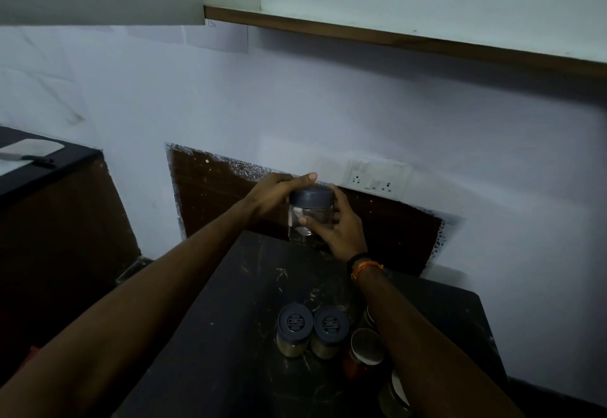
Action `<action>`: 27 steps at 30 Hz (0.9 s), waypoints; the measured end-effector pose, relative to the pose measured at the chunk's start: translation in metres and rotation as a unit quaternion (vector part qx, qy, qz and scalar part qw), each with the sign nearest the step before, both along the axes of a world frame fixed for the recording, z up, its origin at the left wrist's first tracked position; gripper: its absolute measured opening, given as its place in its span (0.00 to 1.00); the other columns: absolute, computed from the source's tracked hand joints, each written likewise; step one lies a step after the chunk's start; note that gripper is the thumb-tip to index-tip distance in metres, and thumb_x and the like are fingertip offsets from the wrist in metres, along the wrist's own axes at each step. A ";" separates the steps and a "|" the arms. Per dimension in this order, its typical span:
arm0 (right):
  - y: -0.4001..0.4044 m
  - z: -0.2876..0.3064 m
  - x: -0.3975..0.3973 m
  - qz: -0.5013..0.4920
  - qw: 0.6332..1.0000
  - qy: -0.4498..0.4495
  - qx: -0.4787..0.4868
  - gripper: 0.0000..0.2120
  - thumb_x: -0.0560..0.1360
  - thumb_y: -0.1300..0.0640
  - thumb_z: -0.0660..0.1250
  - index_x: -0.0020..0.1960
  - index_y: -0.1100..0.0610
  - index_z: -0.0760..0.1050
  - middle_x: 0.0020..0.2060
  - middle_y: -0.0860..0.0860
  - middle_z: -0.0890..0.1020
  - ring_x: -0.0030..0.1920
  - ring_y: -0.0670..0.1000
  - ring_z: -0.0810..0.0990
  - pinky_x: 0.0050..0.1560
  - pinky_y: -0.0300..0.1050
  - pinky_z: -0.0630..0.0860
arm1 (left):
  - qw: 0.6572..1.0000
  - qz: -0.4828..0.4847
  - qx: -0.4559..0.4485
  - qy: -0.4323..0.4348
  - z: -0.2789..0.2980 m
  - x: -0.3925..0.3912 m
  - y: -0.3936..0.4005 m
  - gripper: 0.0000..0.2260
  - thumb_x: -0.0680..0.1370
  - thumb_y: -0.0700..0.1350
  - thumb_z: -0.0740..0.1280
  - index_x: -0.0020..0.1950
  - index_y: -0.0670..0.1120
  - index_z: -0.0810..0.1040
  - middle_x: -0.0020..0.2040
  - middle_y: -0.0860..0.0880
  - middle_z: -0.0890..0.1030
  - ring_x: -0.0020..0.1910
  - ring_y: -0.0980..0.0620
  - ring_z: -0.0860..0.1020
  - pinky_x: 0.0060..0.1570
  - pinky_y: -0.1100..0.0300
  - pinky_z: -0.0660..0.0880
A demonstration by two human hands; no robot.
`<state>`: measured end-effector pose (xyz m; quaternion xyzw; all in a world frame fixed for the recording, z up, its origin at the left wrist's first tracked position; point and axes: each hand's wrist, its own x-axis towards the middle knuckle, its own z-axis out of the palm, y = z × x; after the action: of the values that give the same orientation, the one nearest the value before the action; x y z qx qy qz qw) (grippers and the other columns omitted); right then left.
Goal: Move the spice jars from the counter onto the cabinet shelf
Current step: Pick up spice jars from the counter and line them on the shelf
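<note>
Countertop (230, 335) of dark, scuffed stone is being shown against a pale wall, with a white switch plate (377, 176) mounted above a brown backsplash panel (210, 194). Overhead, a wood-edged cabinet shelf (394, 36) is being seen from below. A clear cylindrical jar (310, 214) with a dark round lid is being held above the counter — the left hand (279, 194) is curled round its lid and far side, the right hand (338, 230) is gripping its body. Two lidded spice jars (312, 332) are standing upright, touching, near the front; metal-lidded jars (366, 348) are partly hidden by the right forearm. A knife (29, 156) is lying on the side counter.
</note>
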<state>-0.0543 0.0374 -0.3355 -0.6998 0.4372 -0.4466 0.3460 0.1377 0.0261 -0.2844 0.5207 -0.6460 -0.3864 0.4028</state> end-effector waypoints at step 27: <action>-0.019 0.119 -0.024 0.072 0.963 -0.253 0.054 0.25 0.78 0.45 0.60 0.74 0.50 0.70 0.62 0.52 0.82 0.63 0.54 0.79 0.61 0.55 0.75 | 0.965 -0.032 0.026 0.260 0.072 -0.027 -0.009 0.28 0.69 0.66 0.73 0.59 0.46 0.82 0.53 0.45 0.86 0.51 0.47 0.85 0.47 0.55 0.81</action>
<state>-0.0780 0.0180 -0.2168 -0.5742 0.3070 -0.5586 0.5139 0.1112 0.0168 -0.2128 0.3918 -0.5246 -0.5379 0.5311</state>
